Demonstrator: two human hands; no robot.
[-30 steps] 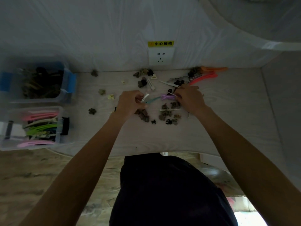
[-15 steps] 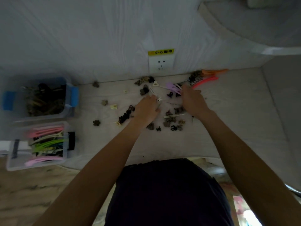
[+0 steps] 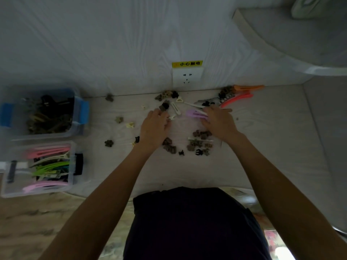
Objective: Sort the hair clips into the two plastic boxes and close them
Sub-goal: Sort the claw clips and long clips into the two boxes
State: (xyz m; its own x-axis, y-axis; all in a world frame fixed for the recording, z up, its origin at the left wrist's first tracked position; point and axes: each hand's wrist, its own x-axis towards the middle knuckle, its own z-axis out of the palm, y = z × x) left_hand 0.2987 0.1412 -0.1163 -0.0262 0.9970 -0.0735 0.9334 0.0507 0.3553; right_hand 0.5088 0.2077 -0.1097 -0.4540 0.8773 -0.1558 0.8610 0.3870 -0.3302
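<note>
Both hands have crept farther across the table (image 3: 262, 147). Left hand (image 3: 155, 126) pinches a small white clip (image 3: 171, 117); right hand (image 3: 218, 121), fingers straight, presses the purple clips (image 3: 193, 113). Gather long ones together before carrying them left to the near box (image 3: 72, 156); the far box (image 3: 82, 111) holds claws.

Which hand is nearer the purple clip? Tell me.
Right. The right hand has its fingertips at the purple clip, seemingly touching it; the left hand lies apart, off to its left.
</note>
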